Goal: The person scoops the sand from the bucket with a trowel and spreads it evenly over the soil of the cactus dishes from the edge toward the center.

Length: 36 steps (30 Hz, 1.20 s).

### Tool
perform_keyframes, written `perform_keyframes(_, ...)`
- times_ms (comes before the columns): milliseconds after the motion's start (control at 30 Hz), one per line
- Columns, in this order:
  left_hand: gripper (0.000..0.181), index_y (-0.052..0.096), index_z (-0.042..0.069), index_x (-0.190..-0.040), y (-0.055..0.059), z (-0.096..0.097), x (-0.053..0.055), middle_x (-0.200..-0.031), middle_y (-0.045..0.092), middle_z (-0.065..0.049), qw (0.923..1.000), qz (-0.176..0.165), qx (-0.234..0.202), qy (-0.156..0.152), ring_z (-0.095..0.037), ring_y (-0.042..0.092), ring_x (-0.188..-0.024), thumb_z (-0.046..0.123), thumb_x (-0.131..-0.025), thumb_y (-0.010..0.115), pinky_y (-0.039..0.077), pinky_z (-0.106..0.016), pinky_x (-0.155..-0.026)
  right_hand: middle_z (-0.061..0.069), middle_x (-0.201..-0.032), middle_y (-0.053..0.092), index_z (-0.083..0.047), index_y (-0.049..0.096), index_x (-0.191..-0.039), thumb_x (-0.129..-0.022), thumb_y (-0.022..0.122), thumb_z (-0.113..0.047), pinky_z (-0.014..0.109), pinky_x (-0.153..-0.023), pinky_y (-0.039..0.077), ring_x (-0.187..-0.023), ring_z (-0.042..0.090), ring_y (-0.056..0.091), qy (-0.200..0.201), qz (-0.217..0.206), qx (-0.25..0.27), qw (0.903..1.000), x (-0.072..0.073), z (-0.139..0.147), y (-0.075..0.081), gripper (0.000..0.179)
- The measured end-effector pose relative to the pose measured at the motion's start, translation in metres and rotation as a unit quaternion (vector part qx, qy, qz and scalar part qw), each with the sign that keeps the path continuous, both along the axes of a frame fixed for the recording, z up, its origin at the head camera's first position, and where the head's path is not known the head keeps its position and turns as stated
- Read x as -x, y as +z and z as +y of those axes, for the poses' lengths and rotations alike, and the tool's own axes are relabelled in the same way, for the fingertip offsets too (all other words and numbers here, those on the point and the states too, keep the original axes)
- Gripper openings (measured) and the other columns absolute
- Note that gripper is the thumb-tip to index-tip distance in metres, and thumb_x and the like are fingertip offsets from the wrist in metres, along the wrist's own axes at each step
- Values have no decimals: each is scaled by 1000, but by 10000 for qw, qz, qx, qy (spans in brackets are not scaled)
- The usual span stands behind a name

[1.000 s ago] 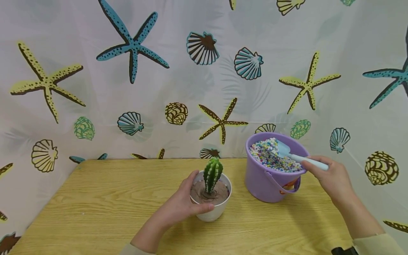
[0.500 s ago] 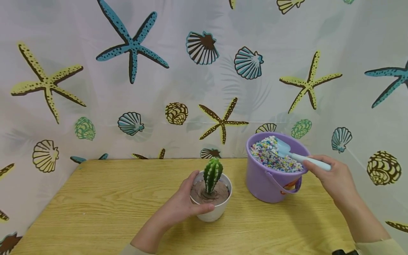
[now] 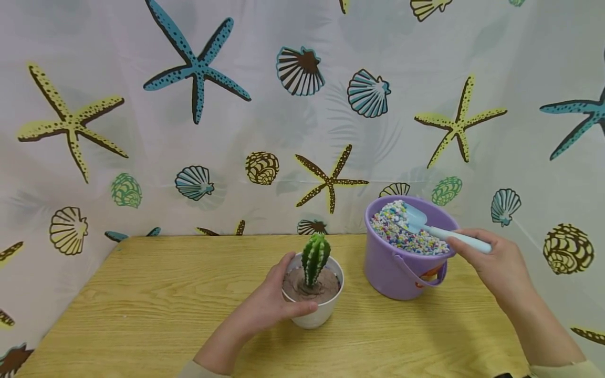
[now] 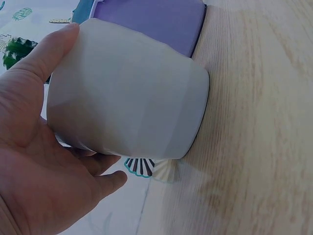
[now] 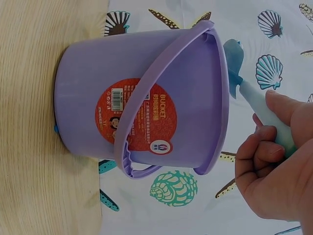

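Observation:
My left hand [image 3: 271, 302] grips a white flowerpot [image 3: 312, 317] standing on the table, thumb at its near side and fingers round its left. In it a small green cactus [image 3: 315, 260] rises upright from brown, soil-like filling [image 3: 295, 283]. The left wrist view shows the pot's smooth side [image 4: 127, 93] and the hand [image 4: 49, 181] round its upper part. My right hand [image 3: 498, 262] holds a light blue toy shovel [image 3: 460, 240] by its handle, over the rim of a purple bucket [image 3: 389, 270]. Small multicoloured beads [image 3: 402, 231] fill the bucket; the shovel's blade lies among them.
The wooden table [image 3: 142, 304] carries the pot and, right of it, the bucket. A bucket handle [image 5: 142, 93] hangs down on the side towards me. Behind the table hangs a white curtain [image 3: 227, 131] printed with starfish and shells.
The shovel's blade has tilted slightly within the beads and shows more of its face. My right hand has shifted a little to the right. The left hand and flowerpot stay put.

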<state>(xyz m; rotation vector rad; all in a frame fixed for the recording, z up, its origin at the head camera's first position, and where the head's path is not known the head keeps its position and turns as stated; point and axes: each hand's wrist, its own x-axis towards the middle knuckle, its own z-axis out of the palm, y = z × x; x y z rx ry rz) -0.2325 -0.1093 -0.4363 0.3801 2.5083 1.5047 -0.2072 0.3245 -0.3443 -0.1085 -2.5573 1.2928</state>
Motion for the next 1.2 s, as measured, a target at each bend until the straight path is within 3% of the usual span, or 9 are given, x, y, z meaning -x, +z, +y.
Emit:
perform_keyframes(300,126,19,20,-178,1,0,-1,-176,27,-24,10000,8,-61,-4,-50,36,-156,47,-84,99,37,-71,-121,11,-135,70,-7,76,-137,-104,76,-54,29,-74,48,-102,22,52,129,44,2,9999,-9,-6,4,58)
perform_keyframes(667,126,19,19,-178,2,-1,-1,-176,27,-24,10000,32,-28,-36,-49,36,-157,47,-84,98,37,-70,-121,3,-137,72,-15,78,-138,-104,75,-54,27,-85,49,-118,19,53,324,-100,46,9994,-18,-13,7,52)
perform_keyframes(867,125,20,19,-178,1,0,-1,-176,27,-24,10000,36,-34,-33,-50,36,-157,46,-84,98,36,-70,-122,-1,-131,74,-16,79,-136,-104,76,-52,28,-85,48,-114,19,54,384,-58,-9,9992,-25,-19,7,48)
perform_keyframes(1200,125,19,18,-178,2,0,-1,-176,26,-25,10000,51,-42,-40,-50,35,-157,45,-85,98,36,-70,-122,4,-129,75,-15,78,-137,-103,78,-51,26,-82,51,-110,18,57,446,-104,-40,9989,-34,-29,7,50)
